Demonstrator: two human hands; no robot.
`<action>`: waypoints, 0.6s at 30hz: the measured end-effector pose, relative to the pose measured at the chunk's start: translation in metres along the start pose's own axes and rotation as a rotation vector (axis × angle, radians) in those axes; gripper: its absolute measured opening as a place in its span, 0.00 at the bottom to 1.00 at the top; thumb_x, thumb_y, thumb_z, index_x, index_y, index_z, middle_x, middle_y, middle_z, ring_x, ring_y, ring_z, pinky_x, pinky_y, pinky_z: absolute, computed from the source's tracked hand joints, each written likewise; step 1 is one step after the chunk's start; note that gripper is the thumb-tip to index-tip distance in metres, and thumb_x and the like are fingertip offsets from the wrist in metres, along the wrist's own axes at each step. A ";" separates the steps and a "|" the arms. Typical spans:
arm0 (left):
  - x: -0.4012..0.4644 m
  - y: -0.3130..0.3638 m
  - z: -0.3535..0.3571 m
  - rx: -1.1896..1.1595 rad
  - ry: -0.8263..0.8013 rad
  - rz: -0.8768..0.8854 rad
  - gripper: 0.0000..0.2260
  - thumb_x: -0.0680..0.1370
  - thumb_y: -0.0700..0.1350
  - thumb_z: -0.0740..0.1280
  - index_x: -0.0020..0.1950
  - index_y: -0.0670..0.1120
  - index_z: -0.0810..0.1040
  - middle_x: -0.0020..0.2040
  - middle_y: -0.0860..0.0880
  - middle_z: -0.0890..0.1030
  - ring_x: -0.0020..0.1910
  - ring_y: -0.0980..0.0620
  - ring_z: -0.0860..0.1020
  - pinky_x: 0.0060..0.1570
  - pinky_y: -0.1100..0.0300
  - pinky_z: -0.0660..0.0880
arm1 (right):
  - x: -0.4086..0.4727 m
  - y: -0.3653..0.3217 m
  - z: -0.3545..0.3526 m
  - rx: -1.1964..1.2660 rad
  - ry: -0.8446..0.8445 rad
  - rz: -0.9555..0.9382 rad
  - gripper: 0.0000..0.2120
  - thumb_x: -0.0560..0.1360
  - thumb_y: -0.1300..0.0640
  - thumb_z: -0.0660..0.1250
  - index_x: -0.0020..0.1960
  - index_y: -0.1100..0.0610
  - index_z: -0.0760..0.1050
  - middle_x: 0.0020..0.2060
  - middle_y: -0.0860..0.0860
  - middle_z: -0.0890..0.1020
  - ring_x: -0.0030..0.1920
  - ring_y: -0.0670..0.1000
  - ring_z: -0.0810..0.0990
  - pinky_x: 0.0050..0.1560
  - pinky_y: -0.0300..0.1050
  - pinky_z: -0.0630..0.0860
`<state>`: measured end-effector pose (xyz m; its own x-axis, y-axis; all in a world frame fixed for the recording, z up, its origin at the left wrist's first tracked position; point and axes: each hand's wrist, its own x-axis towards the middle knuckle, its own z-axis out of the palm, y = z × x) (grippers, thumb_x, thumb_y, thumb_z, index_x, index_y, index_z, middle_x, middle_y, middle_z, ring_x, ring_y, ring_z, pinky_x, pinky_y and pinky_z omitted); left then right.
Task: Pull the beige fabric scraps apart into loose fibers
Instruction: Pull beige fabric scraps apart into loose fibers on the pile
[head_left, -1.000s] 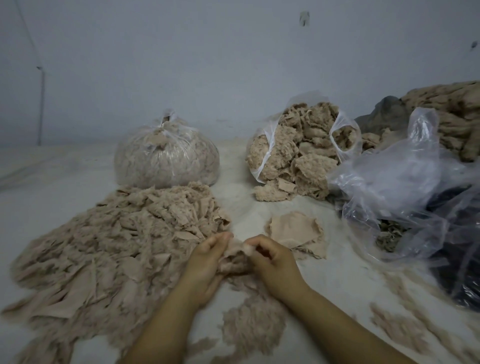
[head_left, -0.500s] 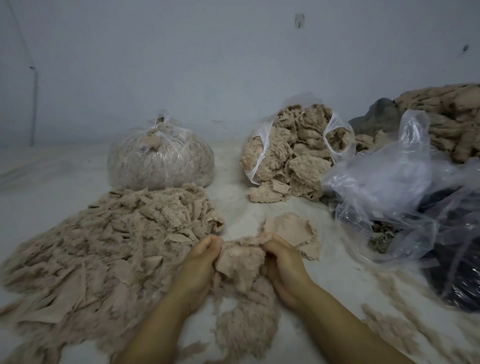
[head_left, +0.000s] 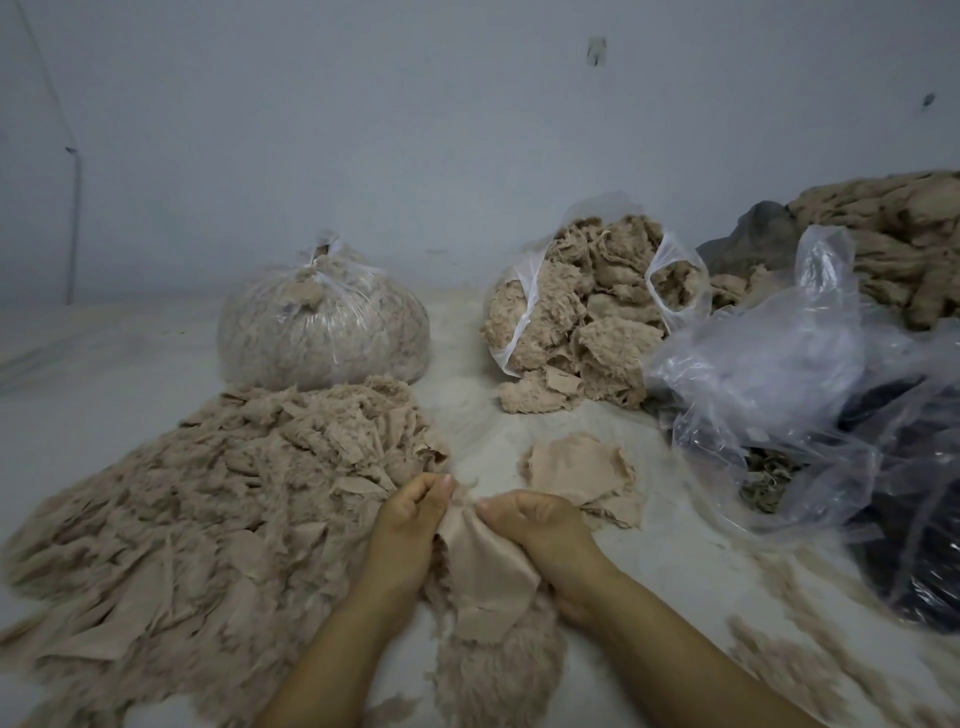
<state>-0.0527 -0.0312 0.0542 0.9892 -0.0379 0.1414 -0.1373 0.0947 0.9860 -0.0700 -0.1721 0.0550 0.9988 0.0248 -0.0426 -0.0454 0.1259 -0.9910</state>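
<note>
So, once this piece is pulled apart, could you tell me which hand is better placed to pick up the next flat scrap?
Probably the right hand: the small stack of flat scraps lies just beyond it, while the left hand sits beside the big pile.

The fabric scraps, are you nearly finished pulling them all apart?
Not nearly. Done: a big heap of pulled pieces lies on the left, with a tied bag behind it. In hand: both hands, left hand and right hand, grip one beige scrap. Left: a few flat scraps nearby and an open bag of scraps.
</note>
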 end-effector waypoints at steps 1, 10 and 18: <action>0.002 -0.001 -0.001 -0.016 0.028 -0.021 0.11 0.80 0.45 0.61 0.40 0.43 0.76 0.24 0.54 0.71 0.21 0.59 0.68 0.21 0.66 0.67 | 0.001 -0.001 0.000 -0.010 0.038 -0.006 0.10 0.73 0.54 0.71 0.40 0.61 0.80 0.39 0.58 0.83 0.38 0.52 0.80 0.41 0.44 0.77; 0.010 -0.007 -0.010 -0.102 0.069 -0.080 0.14 0.79 0.53 0.61 0.44 0.47 0.81 0.36 0.49 0.80 0.32 0.55 0.78 0.32 0.63 0.73 | -0.001 -0.012 -0.002 0.049 0.112 -0.075 0.11 0.74 0.53 0.70 0.34 0.53 0.82 0.31 0.50 0.82 0.31 0.47 0.79 0.32 0.39 0.75; 0.008 -0.014 -0.012 0.465 -0.001 0.200 0.02 0.74 0.43 0.71 0.45 0.50 0.81 0.55 0.53 0.75 0.53 0.56 0.76 0.45 0.76 0.70 | 0.020 -0.019 -0.043 -0.518 0.690 -0.256 0.09 0.76 0.56 0.66 0.56 0.53 0.75 0.53 0.49 0.75 0.55 0.51 0.73 0.58 0.45 0.69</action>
<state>-0.0423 -0.0214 0.0408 0.9414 -0.0649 0.3310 -0.3319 -0.3533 0.8747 -0.0482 -0.2168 0.0677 0.7741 -0.5647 0.2863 0.0281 -0.4210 -0.9066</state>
